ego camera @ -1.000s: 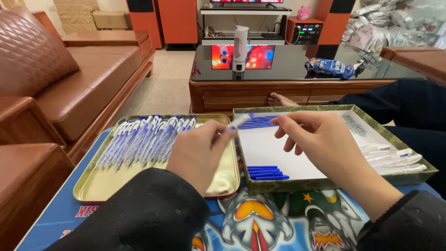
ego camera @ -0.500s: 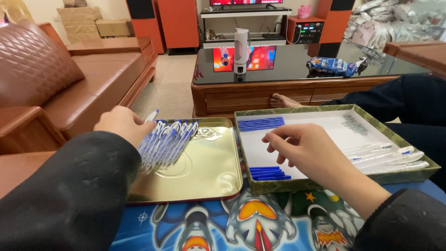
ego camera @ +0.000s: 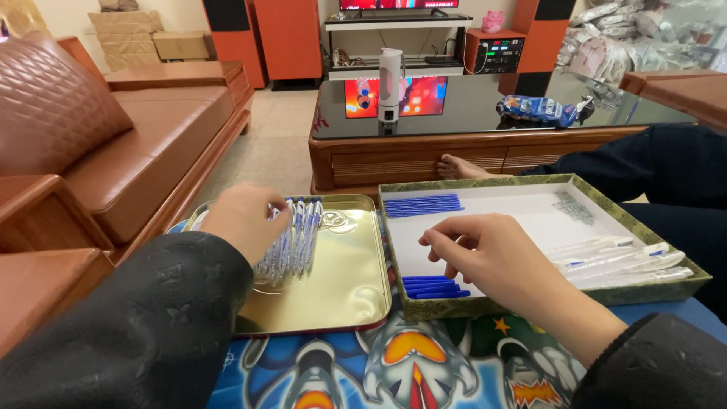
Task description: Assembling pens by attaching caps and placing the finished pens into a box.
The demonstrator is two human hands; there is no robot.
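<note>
Left of the white-lined box (ego camera: 681, 266): gold tray (ego camera: 344, 280), left hand (ego camera: 244, 220) curled over pens (ego camera: 297, 231) lying lengthwise away, grip unclear. Inside box: right hand (ego camera: 488, 256) loosely open, empty, just above blue refills (ego camera: 433, 287).

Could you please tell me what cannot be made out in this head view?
- Left hand: its fingertips and any grip are hidden behind the hand, among the pens.
- Gold tray: left part covered by the sleeve.
- Small grey parts in the box: too small to identify.
</note>
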